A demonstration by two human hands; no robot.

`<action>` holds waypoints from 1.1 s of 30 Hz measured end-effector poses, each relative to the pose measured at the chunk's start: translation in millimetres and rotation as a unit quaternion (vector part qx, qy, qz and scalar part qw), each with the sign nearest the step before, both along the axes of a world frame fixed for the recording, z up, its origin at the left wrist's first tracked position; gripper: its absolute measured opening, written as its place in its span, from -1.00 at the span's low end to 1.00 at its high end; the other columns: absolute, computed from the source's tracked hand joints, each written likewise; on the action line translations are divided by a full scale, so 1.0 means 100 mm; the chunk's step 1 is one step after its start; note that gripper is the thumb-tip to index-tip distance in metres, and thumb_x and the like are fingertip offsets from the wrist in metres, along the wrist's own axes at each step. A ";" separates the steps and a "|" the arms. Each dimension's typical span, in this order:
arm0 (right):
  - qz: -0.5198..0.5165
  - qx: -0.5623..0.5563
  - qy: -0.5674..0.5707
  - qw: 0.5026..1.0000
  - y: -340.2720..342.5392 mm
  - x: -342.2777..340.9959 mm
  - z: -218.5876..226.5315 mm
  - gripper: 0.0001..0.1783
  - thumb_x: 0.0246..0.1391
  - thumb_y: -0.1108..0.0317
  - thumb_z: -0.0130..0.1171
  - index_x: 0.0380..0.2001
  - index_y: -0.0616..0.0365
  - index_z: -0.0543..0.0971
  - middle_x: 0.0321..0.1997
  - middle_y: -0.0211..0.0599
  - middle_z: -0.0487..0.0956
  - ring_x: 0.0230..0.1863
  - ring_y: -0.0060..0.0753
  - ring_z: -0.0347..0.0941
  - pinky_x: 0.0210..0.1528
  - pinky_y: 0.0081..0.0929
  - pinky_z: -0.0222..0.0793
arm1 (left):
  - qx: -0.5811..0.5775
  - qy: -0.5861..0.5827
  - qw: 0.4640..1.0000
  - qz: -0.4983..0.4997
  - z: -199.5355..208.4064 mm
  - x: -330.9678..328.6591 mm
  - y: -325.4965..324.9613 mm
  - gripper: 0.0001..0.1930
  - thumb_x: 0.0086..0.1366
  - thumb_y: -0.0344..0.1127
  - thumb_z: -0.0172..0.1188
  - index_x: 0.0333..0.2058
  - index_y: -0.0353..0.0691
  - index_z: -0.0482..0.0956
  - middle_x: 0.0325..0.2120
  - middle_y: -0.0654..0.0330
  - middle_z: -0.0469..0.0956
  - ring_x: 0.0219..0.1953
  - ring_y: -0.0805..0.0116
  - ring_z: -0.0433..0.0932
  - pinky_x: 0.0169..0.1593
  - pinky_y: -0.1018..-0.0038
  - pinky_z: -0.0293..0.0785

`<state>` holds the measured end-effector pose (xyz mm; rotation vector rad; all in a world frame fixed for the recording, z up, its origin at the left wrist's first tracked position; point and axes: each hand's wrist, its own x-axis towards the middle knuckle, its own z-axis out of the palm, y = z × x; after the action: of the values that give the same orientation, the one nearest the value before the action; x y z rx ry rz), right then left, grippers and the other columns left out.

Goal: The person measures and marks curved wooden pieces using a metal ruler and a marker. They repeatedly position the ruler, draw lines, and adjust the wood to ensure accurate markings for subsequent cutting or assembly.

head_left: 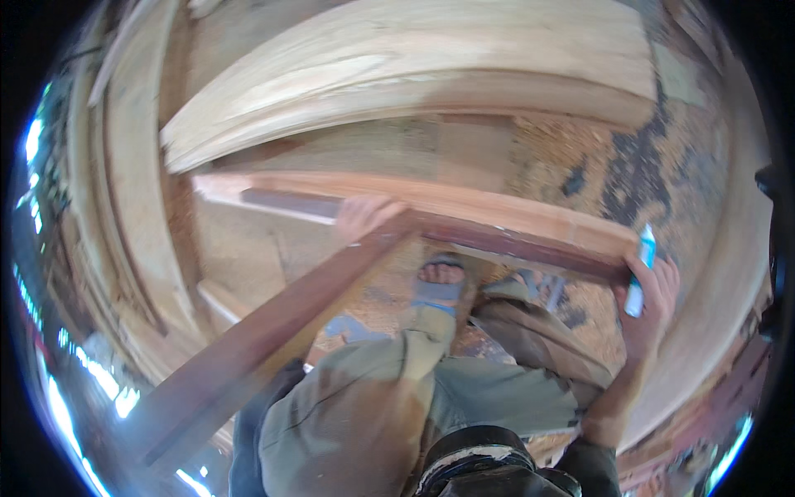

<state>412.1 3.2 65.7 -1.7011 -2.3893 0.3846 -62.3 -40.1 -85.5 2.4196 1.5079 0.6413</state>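
Across the middle lies a long reddish-brown wooden plank (513, 207) with a pale upper face and a darker near edge. A dark brown wooden beam (273, 323) meets it and slants down to the lower left. My left hand (364, 217) is closed over the wood where the two pieces meet; the beam hides its wrist. At the plank's right end, my right hand (654, 290) is closed round a white and light-blue pen-shaped tube (642, 273), its thumb and fingers against the plank end. The tube points upward; whether it is a marker or glue cannot be told.
A broad, curved pale timber slab (431, 66) lies beyond the plank. Long boards (137, 166) run along the left side, and a curved timber (720, 273) borders the right. Wood shavings (555, 145) cover parts of the floor near my sandalled feet (439, 277).
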 end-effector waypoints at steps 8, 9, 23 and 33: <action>-0.008 -0.010 -0.028 1.000 0.01 0.06 0.00 -0.39 -0.33 0.43 0.63 -0.05 -0.14 0.78 -0.06 -0.37 0.75 0.10 -0.15 0.63 0.43 0.15 0.33 | -0.039 -0.008 0.999 -0.012 0.04 -0.01 -0.01 -0.52 0.29 -0.39 0.50 0.17 -0.16 0.63 0.07 0.02 0.63 0.06 -0.09 0.62 0.11 0.07 0.50; -0.010 -0.004 -0.024 1.000 0.01 0.05 -0.01 -0.41 -0.32 0.43 0.63 -0.07 -0.16 0.78 -0.08 -0.38 0.75 0.08 -0.17 0.63 0.41 0.13 0.35 | -0.046 -0.004 0.999 -0.008 0.06 0.00 -0.01 -0.53 0.29 -0.39 0.50 0.17 -0.17 0.63 0.07 0.02 0.63 0.05 -0.09 0.62 0.10 0.07 0.51; 0.008 -0.008 -0.008 1.000 0.03 0.05 0.01 -0.41 -0.29 0.45 0.61 -0.03 -0.02 0.75 -0.05 -0.28 0.75 0.08 -0.04 0.63 0.37 0.12 0.39 | -0.043 -0.007 0.999 0.012 0.06 0.01 -0.02 -0.54 0.25 -0.39 0.48 0.13 -0.11 0.66 0.04 0.07 0.63 0.07 -0.06 0.62 0.13 0.08 0.49; -0.100 0.112 0.195 0.969 -0.11 -0.08 0.08 -0.50 -0.06 0.31 0.68 -0.01 0.10 0.76 -0.25 -0.24 0.77 -0.21 -0.11 0.70 -0.04 -0.16 0.58 | -0.058 0.015 0.998 0.006 0.10 0.01 -0.01 -0.60 0.41 -0.25 0.42 0.17 -0.14 0.62 0.06 0.01 0.62 0.11 -0.08 0.59 0.19 0.07 0.45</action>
<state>404.2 -8.1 73.3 -1.5756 -1.8867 0.3625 -61.0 -41.2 -75.9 2.3452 1.5285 0.5064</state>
